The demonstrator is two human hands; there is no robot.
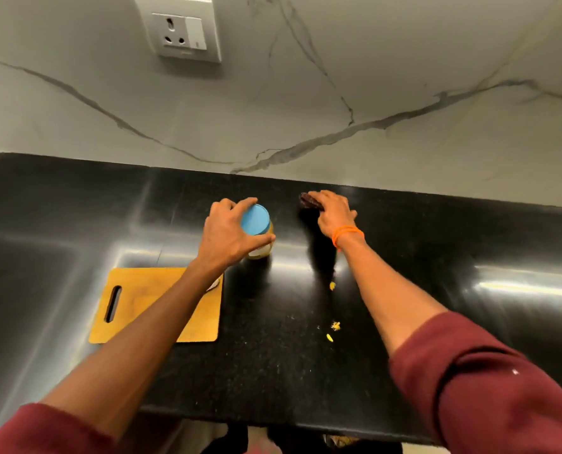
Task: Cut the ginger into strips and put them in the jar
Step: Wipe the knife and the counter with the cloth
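the jar [258, 237] is gripped at its blue lid [255, 219] by the left hand [228, 235]; it should be held upright. the right hand [333, 214] is closed on a dark object [309, 200].

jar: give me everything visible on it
The jar stands upright on the black counter, just beyond the far right corner of the wooden cutting board. It has a round blue lid, which is on, and a clear body showing yellowish contents. The left hand grips it from above, fingers wrapped around the lid's edge, hiding much of the left side. The right hand is apart from it, on a dark object further right.
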